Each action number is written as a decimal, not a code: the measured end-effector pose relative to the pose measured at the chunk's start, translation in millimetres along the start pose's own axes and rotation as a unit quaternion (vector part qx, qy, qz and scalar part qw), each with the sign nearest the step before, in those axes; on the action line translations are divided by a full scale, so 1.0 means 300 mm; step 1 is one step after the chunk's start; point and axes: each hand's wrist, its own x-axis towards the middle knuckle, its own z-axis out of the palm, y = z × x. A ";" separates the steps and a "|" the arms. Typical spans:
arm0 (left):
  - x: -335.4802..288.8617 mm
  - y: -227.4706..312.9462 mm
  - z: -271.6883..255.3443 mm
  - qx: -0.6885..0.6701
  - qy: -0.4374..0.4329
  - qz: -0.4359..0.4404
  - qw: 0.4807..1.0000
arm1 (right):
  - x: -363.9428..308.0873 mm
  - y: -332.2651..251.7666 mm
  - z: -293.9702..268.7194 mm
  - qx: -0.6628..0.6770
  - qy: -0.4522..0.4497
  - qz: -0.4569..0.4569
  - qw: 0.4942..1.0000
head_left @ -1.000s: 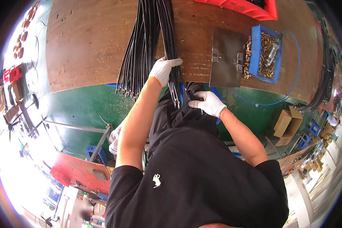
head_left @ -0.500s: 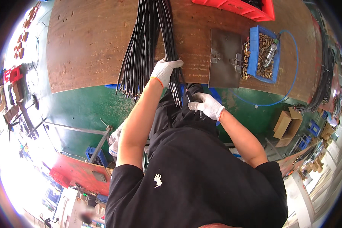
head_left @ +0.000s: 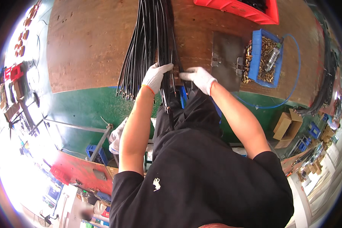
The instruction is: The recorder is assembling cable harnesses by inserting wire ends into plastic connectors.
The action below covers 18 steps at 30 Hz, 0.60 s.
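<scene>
A thick bundle of black cables [head_left: 150, 38] hangs over the near edge of the wooden table, with bare, copper-coloured tips at the lower ends. My left hand [head_left: 154, 78], in a white glove, is closed round the right-hand strands of the bundle. Just right of it, my gloved right hand [head_left: 200, 78] has its fingers pinched at a single black cable [head_left: 176, 47] that stands apart from the rest. The ends of the gripped strands dangle above my lap. My fingertips partly hide where the single cable is held.
On the wooden table [head_left: 91, 45] a dark metal plate [head_left: 226, 57] lies right of my hands. Beside it, a blue bin [head_left: 256, 57] holds small brass-coloured fittings and a tool [head_left: 273, 59] with a blue hose. A red crate [head_left: 239, 10] stands farther back; an open carton [head_left: 287, 127] is at lower right.
My right hand has moved up from my lap to the table's edge. The left hand has shifted slightly left with its strands, and the single cable now hangs apart from them.
</scene>
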 end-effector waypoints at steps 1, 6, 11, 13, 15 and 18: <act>-0.003 -0.005 -0.023 -0.005 0.011 0.003 1.000 | 0.013 -0.065 0.020 0.009 0.001 0.030 1.000; 0.012 -0.005 -0.018 -0.006 -0.013 -0.010 1.000 | 0.178 -0.108 -0.046 0.035 0.096 -0.129 0.986; 0.027 -0.036 -0.025 -0.035 -0.044 -0.013 0.998 | 0.132 -0.131 -0.086 0.269 -0.053 0.023 0.961; 0.021 -0.045 0.002 -0.061 -0.056 -0.012 0.996 | 0.106 -0.101 -0.079 0.340 -0.091 0.043 0.935; 0.002 -0.029 0.029 -0.096 -0.090 -0.014 0.991 | 0.094 -0.066 -0.073 0.380 -0.119 0.038 0.917; -0.002 -0.031 0.036 -0.066 -0.075 -0.001 0.995 | 0.085 -0.025 -0.041 0.415 -0.135 0.026 0.899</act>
